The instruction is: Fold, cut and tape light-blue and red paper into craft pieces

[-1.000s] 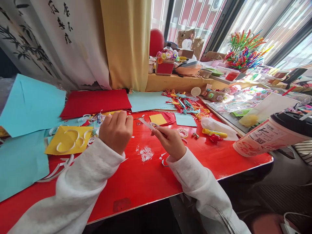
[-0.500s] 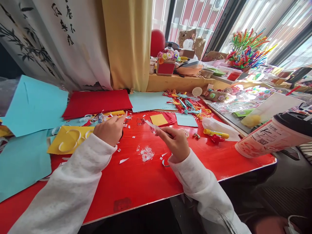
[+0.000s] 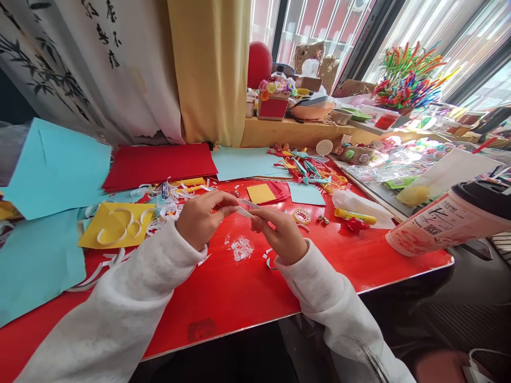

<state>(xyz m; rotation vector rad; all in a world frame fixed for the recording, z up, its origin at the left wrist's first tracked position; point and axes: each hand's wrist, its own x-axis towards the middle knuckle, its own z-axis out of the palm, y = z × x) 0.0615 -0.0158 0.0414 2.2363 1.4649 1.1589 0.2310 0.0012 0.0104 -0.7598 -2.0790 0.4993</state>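
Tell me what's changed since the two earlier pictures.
The left hand has moved right from beside the white paper scraps, and its fingers now meet the white strip, which they were clear of before. The right hand still holds the strip. The drink cup and yellow tube stayed put.

Both hands, left (image 3: 205, 215) and right (image 3: 282, 234), pinching one small pale strip (image 3: 245, 209) above the red table (image 3: 239, 303)
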